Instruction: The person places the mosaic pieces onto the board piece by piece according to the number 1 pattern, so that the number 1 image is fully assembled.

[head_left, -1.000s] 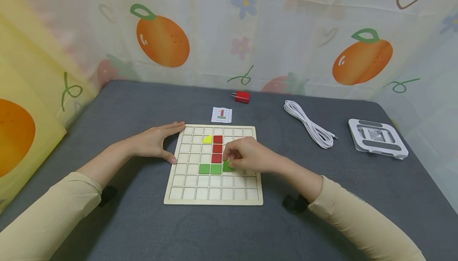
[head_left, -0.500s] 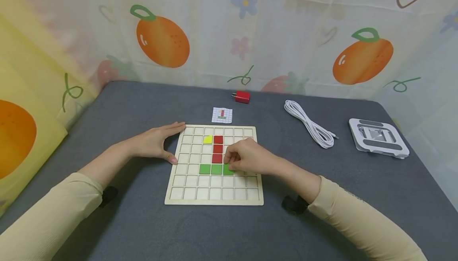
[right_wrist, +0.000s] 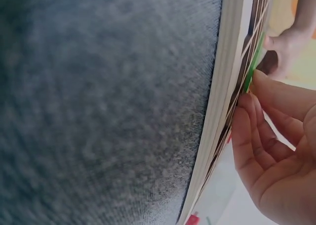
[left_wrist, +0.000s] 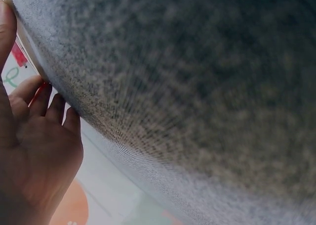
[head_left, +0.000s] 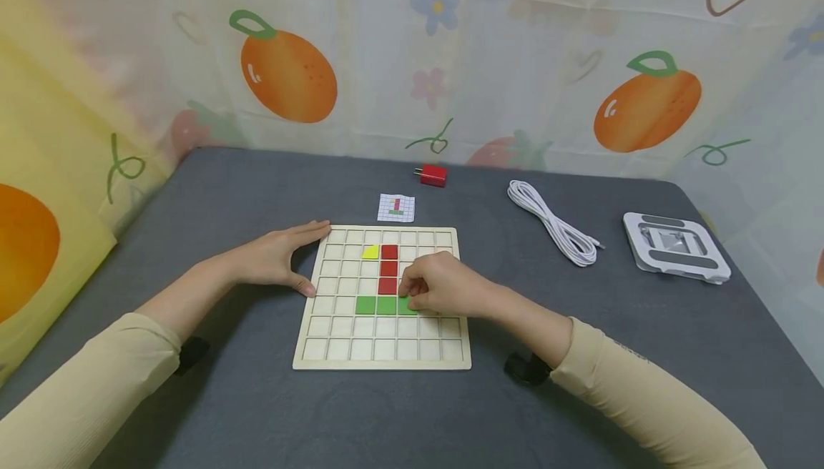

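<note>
A pale wooden grid board [head_left: 382,347] lies on the grey table. Its squares hold a column of red tiles [head_left: 388,268], a yellow tile [head_left: 370,252] with one cut corner, and a row of green tiles [head_left: 376,305]. My left hand [head_left: 273,256] rests against the board's left edge, thumb and fingers spread; the left wrist view catches the fingers [left_wrist: 37,104] at that edge. At the right end of the green row, my right hand [head_left: 447,284] pinches a green tile [head_left: 405,306], partly hidden by the fingers. From the right wrist, its thumb [right_wrist: 264,84] meets the thin green edge.
Behind the board lies a small paper card [head_left: 395,208] printed with a coloured grid pattern. Farther back sits a red plug adapter [head_left: 432,175]. To the right are a bundled white cable [head_left: 553,223] and a white-and-grey folding stand [head_left: 676,247]. A patterned curtain [head_left: 386,47] borders the table.
The green tile under my right fingers has gone from slightly askew to flat and in line with the other green tiles. My left hand has stayed at the board's edge.
</note>
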The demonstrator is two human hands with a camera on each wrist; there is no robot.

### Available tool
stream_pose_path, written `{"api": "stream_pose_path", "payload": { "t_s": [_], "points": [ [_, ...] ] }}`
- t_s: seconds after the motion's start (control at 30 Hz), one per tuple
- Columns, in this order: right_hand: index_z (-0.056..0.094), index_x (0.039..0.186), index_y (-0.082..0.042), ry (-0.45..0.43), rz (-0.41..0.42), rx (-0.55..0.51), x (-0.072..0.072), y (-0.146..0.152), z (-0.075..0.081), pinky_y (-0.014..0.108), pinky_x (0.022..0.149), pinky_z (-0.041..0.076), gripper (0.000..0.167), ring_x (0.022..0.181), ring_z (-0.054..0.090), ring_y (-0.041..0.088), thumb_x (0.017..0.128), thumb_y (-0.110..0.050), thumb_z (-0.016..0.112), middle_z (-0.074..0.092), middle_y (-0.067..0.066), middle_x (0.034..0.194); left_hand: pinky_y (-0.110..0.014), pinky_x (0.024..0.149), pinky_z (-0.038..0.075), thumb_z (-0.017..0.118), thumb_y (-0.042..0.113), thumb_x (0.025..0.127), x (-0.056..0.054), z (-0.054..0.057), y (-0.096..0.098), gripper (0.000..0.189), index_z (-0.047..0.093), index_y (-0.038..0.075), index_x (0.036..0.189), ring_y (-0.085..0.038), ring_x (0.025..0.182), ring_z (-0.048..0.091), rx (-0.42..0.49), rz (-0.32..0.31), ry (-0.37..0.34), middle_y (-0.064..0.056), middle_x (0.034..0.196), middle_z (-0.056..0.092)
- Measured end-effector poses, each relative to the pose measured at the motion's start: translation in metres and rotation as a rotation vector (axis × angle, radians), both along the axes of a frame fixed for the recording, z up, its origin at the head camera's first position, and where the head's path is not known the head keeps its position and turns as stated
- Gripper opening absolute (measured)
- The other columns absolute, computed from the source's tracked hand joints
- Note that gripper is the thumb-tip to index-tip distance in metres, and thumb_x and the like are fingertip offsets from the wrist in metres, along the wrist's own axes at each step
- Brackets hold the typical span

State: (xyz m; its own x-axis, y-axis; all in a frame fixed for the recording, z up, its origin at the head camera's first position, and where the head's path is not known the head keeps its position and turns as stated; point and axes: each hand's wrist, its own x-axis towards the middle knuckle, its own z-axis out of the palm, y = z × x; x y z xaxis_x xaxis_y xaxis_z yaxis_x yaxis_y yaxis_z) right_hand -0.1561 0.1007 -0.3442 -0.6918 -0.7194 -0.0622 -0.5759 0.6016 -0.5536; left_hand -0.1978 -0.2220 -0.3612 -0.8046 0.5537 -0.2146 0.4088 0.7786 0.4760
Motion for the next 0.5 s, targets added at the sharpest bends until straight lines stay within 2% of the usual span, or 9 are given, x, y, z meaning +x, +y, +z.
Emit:
{"api": "stream_pose_path", "payload": {
  "t_s": [0.13, 0.27, 0.4, 0.5],
  "points": [
    [0.074, 0.099, -0.012, 0.044, -0.006, 0.017, -0.002, 0.002, 0.001, 0.018, 0.069, 0.046, 0.016, 0.071, 0.055, 0.004, 0.084, -0.009, 0.073, 0.066, -0.005, 0.077, -0.062, 0.118, 0.025, 0.085, 0.057, 0.066, 0.000, 0.002, -0.001, 0.120, 0.024, 0.009, 0.158, -0.040, 0.154, 0.018, -0.020, -0.004, 0.006, -0.015, 0.166, 0.020],
    [0.073, 0.111, -0.011, 0.047, -0.068, 0.038, -0.004, 0.012, 0.007, 0.020, 0.073, 0.049, 0.022, 0.076, 0.061, 0.006, 0.089, -0.016, 0.071, 0.071, -0.002, 0.088, -0.062, 0.119, 0.024, 0.084, 0.058, 0.066, 0.002, 0.007, -0.001, 0.121, 0.023, 0.006, 0.158, -0.042, 0.154, 0.016, -0.023, -0.003, -0.008, -0.017, 0.166, 0.019],
    [0.070, 0.122, -0.009, 0.067, -0.156, 0.048, -0.008, 0.032, 0.015, 0.029, 0.079, 0.055, 0.031, 0.090, 0.068, 0.014, 0.092, -0.019, 0.069, 0.074, 0.004, 0.108, -0.064, 0.119, 0.018, 0.082, 0.059, 0.067, 0.006, 0.011, -0.002, 0.121, 0.022, 0.004, 0.157, -0.047, 0.153, 0.012, -0.027, -0.001, 0.000, -0.020, 0.166, 0.018],
    [0.066, 0.128, -0.007, 0.140, -0.217, 0.069, -0.012, 0.053, 0.019, 0.041, 0.094, 0.054, 0.038, 0.112, 0.066, 0.024, 0.093, -0.021, 0.068, 0.069, 0.010, 0.124, -0.066, 0.120, 0.013, 0.079, 0.062, 0.069, 0.009, 0.015, -0.002, 0.120, 0.022, 0.004, 0.157, -0.048, 0.153, 0.011, -0.055, -0.006, 0.038, -0.021, 0.165, 0.018]
  ]
}}
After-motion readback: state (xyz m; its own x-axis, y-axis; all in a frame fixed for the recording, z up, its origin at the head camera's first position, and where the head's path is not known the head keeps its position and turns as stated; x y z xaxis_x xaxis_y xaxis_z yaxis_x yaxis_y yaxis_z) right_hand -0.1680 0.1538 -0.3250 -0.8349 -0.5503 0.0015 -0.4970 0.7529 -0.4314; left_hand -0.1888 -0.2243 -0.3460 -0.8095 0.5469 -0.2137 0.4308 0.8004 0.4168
